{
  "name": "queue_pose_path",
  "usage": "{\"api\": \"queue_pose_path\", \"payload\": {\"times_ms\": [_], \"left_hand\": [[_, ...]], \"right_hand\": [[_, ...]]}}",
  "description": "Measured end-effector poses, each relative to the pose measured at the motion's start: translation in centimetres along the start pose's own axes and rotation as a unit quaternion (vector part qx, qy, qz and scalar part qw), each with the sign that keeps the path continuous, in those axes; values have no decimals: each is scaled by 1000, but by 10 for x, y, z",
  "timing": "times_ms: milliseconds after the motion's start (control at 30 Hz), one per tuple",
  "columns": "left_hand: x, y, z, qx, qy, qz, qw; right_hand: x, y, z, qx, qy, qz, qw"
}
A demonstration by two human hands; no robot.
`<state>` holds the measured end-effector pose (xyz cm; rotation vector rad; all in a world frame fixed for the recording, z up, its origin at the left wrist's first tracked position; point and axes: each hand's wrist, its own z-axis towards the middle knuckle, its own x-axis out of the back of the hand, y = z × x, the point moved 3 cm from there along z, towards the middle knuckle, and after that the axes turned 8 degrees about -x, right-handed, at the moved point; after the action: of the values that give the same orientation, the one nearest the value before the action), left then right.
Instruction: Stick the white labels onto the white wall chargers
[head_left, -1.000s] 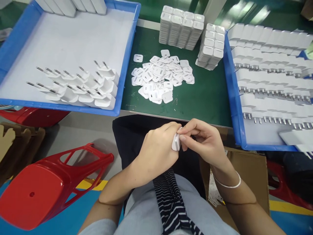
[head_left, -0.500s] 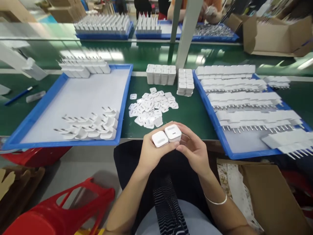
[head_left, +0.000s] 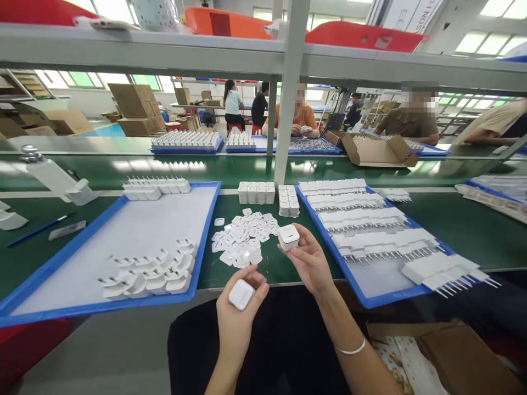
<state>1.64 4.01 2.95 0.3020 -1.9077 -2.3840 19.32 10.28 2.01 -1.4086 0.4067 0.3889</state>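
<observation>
My left hand (head_left: pixel 236 307) holds a white rounded block (head_left: pixel 241 294) above my lap, its fingers curled round the sides. Farther forward and to the right, my right hand (head_left: pixel 310 260) grips a white block with a slotted top (head_left: pixel 289 235) between thumb and fingers. The two blocks are apart. A loose pile of small white slotted plates (head_left: pixel 242 236) lies on the green table just beyond my hands. Behind it stand neat stacks of white plates (head_left: pixel 256 193) and a narrower stack (head_left: pixel 289 201).
A blue-rimmed tray (head_left: pixel 206 241) at the left holds white plug parts with pins. Another blue-rimmed tray (head_left: pixel 341 274) at the right carries rows of them. A metal post (head_left: pixel 288 109) rises behind the stacks. People sit across the line.
The view has tilted up. My hands have separated: the right one has moved forward with the slotted block, while the left keeps the other block near my lap.
</observation>
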Motion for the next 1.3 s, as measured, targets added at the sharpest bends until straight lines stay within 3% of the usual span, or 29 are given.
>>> {"api": "queue_pose_path", "payload": {"times_ms": [133,267,367,467,567,633,733,800,867,1000,1100,1200,1300], "left_hand": [[20,11,-15,-133,-57,94,985],[19,26,-14,-296,-121,180,930],[14,28,-8,-345,-116,226,904],[14,24,-7,-358,-104,253,892],[20,18,-10,-347,-96,247,900],[29,13,-13,-310,-84,208,924],[44,5,-20,-191,-63,114,973],[52,-1,-27,-106,-62,68,990],[58,-6,-35,-50,-65,52,995],[63,-14,-50,3,-57,37,998],[62,-20,-60,30,-58,24,998],[63,-22,-65,48,-65,16,997],[67,-22,-64,56,-64,-1,996]], "right_hand": [[-15,-12,12,57,-39,-20,997],[-28,-15,11,69,-52,-35,996],[-38,-13,3,71,-65,-45,994],[-46,-10,-6,72,-74,-49,993],[-55,-7,-13,62,-78,-52,994],[-63,-6,-9,41,-74,-72,994],[-85,-6,20,11,-96,-162,982],[-110,-6,53,19,-138,-284,949],[-143,-3,87,50,-199,-463,862],[-213,9,132,33,-303,-546,781],[-252,25,131,-35,-396,-598,696],[-270,41,117,-108,-446,-642,614],[-273,44,111,-142,-459,-659,579]]}}
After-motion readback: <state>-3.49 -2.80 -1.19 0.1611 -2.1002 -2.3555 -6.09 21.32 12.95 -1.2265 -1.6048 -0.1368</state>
